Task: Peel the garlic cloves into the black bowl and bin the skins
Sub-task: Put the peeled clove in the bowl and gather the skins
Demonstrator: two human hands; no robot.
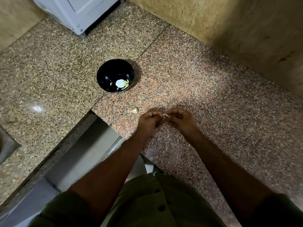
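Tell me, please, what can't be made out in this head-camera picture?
- Garlic clove: mostly hidden by the hands, left hand and right hand; peeled or not, unclear.
- Black bowl: glare hides the clove count.
- Bin: not in view.
- White appliance: cut off by the top edge.

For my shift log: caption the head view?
Both hands, left and right, pinch a garlic clove near the black bowl.
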